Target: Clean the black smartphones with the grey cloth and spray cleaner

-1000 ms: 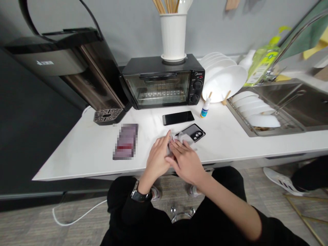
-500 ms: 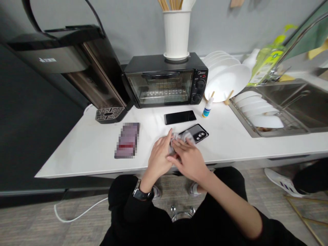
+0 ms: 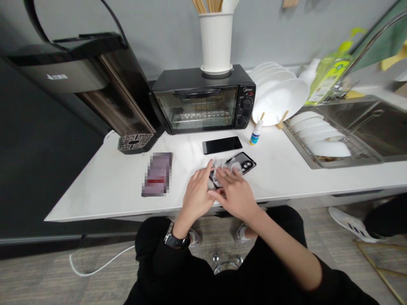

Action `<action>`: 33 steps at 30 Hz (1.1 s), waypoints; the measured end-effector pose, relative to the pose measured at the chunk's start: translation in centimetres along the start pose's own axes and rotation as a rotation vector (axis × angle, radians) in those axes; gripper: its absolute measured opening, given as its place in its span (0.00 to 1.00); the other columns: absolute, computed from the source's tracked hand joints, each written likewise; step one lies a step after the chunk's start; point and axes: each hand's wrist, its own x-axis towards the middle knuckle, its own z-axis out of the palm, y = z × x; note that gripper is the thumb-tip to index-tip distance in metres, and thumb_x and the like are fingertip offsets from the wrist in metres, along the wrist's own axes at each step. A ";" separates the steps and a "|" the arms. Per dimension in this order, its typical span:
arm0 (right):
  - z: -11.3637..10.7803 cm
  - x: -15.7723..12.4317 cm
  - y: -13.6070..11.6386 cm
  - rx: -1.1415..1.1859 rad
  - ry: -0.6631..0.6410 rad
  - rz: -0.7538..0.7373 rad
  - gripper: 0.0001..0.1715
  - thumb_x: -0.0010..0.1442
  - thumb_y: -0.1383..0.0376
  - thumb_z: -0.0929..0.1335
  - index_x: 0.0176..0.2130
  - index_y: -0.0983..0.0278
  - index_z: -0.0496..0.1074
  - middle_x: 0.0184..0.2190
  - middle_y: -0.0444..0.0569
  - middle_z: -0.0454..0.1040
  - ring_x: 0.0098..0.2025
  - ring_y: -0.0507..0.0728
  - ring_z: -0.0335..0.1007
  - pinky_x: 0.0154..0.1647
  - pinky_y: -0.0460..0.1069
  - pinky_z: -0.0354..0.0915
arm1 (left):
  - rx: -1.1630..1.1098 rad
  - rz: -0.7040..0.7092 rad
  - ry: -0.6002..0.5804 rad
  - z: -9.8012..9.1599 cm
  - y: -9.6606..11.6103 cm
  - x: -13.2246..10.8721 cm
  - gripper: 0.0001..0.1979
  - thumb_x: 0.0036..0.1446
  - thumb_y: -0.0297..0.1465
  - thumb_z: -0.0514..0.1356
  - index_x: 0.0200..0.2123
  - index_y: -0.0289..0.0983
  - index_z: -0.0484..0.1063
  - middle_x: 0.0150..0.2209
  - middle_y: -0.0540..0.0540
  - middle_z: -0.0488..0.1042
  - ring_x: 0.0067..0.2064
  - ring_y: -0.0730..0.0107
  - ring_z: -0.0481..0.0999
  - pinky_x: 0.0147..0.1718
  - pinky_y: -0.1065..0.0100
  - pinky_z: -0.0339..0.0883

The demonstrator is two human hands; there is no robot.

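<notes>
A dark phone case (image 3: 247, 162) with camera holes lies slanted near the counter's front edge. Over its lower-left part is a crumpled whitish tissue (image 3: 234, 164), pressed down under the fingers of my right hand (image 3: 237, 195). My left hand (image 3: 197, 192) grips the case's left end, thumb side up; its fingertips are partly hidden. Just behind the case rests a black phone (image 3: 222, 145), screen up. A small spray bottle (image 3: 255, 133) with a blue and yellow label stands upright to the right of that phone.
A purplish pixelated flat item (image 3: 157, 174) lies to the left. Behind stand a water dispenser (image 3: 104, 101), a toaster oven (image 3: 203, 106) topped by a white utensil holder (image 3: 216, 40), and white plates (image 3: 281, 99). The sink (image 3: 375, 127) holds a dish rack. Someone's shoe (image 3: 349, 223) is at right.
My right hand and the tissue have shifted slightly on the phone case, and more of the case's lower-left edge shows. The whole view has moved a little.
</notes>
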 end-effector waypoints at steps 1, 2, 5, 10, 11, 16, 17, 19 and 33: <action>0.1 -0.1 -1.0 0.056 -0.027 -0.033 0.35 0.74 0.49 0.64 0.63 0.74 0.72 0.64 0.64 0.72 0.68 0.68 0.67 0.72 0.66 0.58 | 0.007 -0.005 0.001 0.0 -0.1 -0.1 0.46 0.63 0.33 0.64 0.77 0.39 0.42 0.65 0.36 0.70 0.63 0.48 0.69 0.62 0.50 0.64; 0.0 -0.4 -1.5 0.103 -0.053 -0.058 0.33 0.75 0.49 0.63 0.63 0.72 0.73 0.64 0.61 0.73 0.68 0.67 0.68 0.73 0.66 0.57 | 0.015 -0.015 0.002 -0.1 -0.1 -0.2 0.46 0.63 0.33 0.64 0.77 0.38 0.42 0.64 0.35 0.70 0.63 0.48 0.69 0.61 0.50 0.64; -1.6 -1.8 0.9 0.149 -0.084 -0.064 0.27 0.76 0.51 0.63 0.62 0.64 0.74 0.63 0.54 0.76 0.67 0.64 0.70 0.73 0.67 0.57 | 0.029 -0.048 -0.003 -0.3 0.3 -0.2 0.48 0.63 0.35 0.66 0.77 0.42 0.40 0.65 0.38 0.71 0.64 0.48 0.68 0.62 0.48 0.62; -3.0 -1.4 6.9 -0.092 0.050 0.104 0.26 0.76 0.54 0.64 0.64 0.65 0.73 0.63 0.57 0.74 0.66 0.69 0.71 0.71 0.72 0.58 | 0.010 -0.050 -0.021 -0.3 1.0 0.3 0.49 0.62 0.36 0.68 0.77 0.48 0.41 0.67 0.43 0.71 0.65 0.50 0.68 0.64 0.47 0.58; -2.6 -0.9 6.6 -0.125 0.069 0.130 0.28 0.75 0.53 0.64 0.64 0.67 0.73 0.63 0.59 0.74 0.66 0.70 0.71 0.70 0.71 0.58 | 0.007 -0.051 -0.020 -0.3 0.9 0.4 0.49 0.62 0.36 0.68 0.77 0.48 0.41 0.66 0.43 0.71 0.65 0.50 0.68 0.64 0.47 0.58; -0.1 0.1 -0.1 -0.006 0.004 0.018 0.34 0.75 0.50 0.63 0.63 0.75 0.72 0.63 0.66 0.73 0.67 0.69 0.69 0.71 0.66 0.60 | 0.012 -0.034 -0.015 -0.1 0.1 0.0 0.48 0.62 0.31 0.64 0.77 0.45 0.41 0.66 0.40 0.70 0.64 0.49 0.68 0.62 0.48 0.61; 0.0 -0.3 -0.9 0.050 -0.023 -0.019 0.33 0.75 0.50 0.63 0.63 0.73 0.72 0.63 0.64 0.74 0.67 0.67 0.69 0.71 0.65 0.60 | 0.016 -0.031 -0.019 -0.1 0.1 -0.1 0.48 0.61 0.30 0.64 0.77 0.44 0.41 0.66 0.39 0.70 0.64 0.48 0.68 0.61 0.49 0.62; -0.7 -1.3 -0.8 0.132 -0.058 -0.049 0.29 0.76 0.51 0.62 0.63 0.67 0.73 0.63 0.58 0.75 0.67 0.64 0.70 0.72 0.64 0.58 | 0.026 -0.029 -0.031 -0.1 0.1 -0.1 0.48 0.61 0.31 0.64 0.77 0.43 0.40 0.66 0.39 0.69 0.64 0.47 0.68 0.62 0.48 0.62; 0.1 -0.2 -1.7 0.059 -0.024 -0.030 0.31 0.76 0.52 0.62 0.64 0.71 0.72 0.63 0.64 0.74 0.67 0.66 0.69 0.72 0.65 0.59 | 0.045 -0.033 -0.019 -0.1 0.1 0.1 0.45 0.61 0.28 0.60 0.77 0.39 0.42 0.65 0.37 0.69 0.61 0.48 0.68 0.61 0.49 0.64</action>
